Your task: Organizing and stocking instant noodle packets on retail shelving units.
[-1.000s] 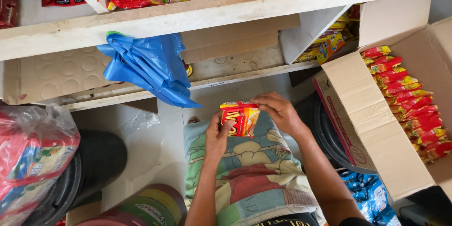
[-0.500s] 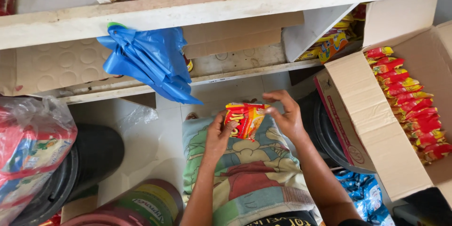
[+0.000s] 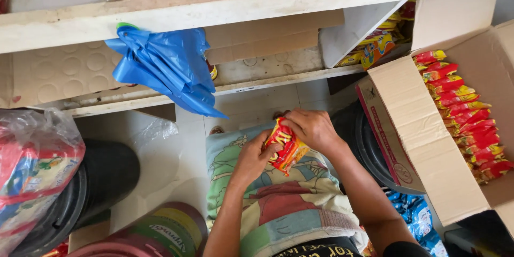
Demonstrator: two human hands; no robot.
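Head view: left hand (image 3: 256, 156) and right hand (image 3: 310, 129) both clamp a red-and-yellow packet (image 3: 285, 146) beside the cardboard box (image 3: 423, 134).

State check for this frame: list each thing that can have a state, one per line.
red and yellow packet: tilted, held over the lap
left hand: gripping the packet's lower left edge
right hand: gripping the packet's upper edge
cardboard box: open, flaps out, packets standing in a row
blue plastic bag: crumpled, hanging from the shelf edge
black bin: lying on its side
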